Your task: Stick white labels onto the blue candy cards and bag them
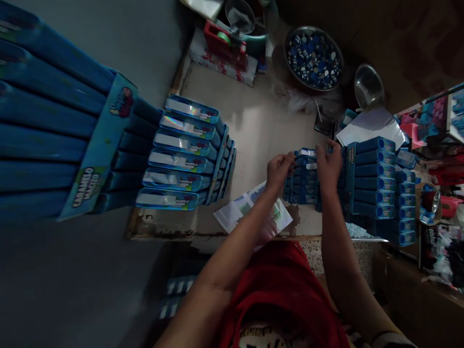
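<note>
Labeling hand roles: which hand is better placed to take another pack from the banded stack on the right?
Right, likely. The right hand grips the right side of the small blue stack, directly beside the banded stack. The left hand grips the far side, so it would have to cross over.

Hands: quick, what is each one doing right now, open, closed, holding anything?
Left hand: closed on the left side of the stack of small blue boxes.
Right hand: closed on the right side of the same stack.
</note>
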`<state>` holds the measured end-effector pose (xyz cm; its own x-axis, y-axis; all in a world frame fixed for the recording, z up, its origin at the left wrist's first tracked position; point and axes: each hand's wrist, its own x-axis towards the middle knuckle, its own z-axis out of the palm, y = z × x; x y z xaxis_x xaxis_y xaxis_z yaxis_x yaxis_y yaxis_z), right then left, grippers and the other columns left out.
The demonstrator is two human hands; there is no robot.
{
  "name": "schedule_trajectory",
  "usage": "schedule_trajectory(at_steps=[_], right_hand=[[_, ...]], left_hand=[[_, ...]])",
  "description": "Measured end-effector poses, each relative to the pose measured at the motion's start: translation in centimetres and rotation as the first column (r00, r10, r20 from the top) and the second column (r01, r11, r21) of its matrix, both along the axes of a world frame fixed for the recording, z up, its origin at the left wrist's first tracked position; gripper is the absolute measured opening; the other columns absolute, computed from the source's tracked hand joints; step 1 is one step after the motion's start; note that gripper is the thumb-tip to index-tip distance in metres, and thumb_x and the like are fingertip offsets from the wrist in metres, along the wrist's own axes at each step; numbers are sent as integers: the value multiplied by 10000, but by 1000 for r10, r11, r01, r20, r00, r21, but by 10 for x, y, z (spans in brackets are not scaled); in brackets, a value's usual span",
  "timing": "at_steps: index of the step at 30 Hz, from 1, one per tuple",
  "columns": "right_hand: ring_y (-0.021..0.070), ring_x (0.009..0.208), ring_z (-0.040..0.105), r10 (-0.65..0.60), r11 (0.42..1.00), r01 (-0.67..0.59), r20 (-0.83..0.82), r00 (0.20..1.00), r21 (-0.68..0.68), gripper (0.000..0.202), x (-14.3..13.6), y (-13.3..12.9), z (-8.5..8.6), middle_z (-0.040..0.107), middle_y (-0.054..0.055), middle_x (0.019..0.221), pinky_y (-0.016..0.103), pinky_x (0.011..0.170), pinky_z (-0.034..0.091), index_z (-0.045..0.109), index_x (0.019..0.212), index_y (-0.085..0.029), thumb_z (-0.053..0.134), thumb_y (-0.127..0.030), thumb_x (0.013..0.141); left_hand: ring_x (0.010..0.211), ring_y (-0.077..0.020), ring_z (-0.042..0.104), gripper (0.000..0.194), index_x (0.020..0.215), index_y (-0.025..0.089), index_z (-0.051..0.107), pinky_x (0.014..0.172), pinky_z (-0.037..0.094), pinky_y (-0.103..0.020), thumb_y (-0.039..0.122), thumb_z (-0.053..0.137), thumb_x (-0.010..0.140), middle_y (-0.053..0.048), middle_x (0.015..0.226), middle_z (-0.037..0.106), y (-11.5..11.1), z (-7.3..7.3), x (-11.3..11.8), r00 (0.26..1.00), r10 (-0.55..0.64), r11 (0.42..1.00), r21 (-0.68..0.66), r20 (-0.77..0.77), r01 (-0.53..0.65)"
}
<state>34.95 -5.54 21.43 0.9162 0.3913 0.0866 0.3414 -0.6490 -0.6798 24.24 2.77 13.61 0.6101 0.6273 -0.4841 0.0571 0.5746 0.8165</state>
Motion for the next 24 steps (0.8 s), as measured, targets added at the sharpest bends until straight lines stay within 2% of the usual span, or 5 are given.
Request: schedule_trajectory(at_steps=[3,6,14,18,24], right_hand=[[169,649,562,-3,997,9,-93,996,71,485,-7,3,1,559,-45,696,285,654,457,586,1258,-166,629,-545,957],[161,702,589,-14,999,21,-147,989,46,476,-14,8,2,597,-28,747,265,664,459,589,1249,-162,625,-539,961],[178,754,661,50,998,-39,-327,944,39,517,-23,-16,4,655,-36,792,279,729,514,484,1366,-177,659,-325,902],[215,841,691,-29,986,4,-146,989,-168,501,-26,-26,3,715,-7,835,328,848,516,516,1320,-178,635,-190,834],[229,886,695,-27,934,32,18,999,-356,512,-19,-5,-1,747,33,934,332,861,487,496,1367,-183,549,-133,860]], left_hand=[[715,-183,699,638,1026,161,726,684,574,-327,760,714,806,-92,933,754,-10,18,-10,978,-116,951,-264,171,159],[746,-178,710,619,963,156,733,710,588,-317,672,884,656,-71,909,757,-16,26,-12,973,-129,937,-299,189,182],[641,-115,649,392,839,150,748,671,580,-262,469,894,665,-2,748,725,-9,18,-24,1000,15,989,-148,16,-12],[585,-127,650,237,778,146,767,622,573,-255,356,864,724,6,651,708,-5,20,-19,996,-5,999,-44,-86,1],[579,-131,669,105,754,162,768,592,542,-234,247,811,798,18,641,708,5,21,5,979,-15,994,105,-204,37]])
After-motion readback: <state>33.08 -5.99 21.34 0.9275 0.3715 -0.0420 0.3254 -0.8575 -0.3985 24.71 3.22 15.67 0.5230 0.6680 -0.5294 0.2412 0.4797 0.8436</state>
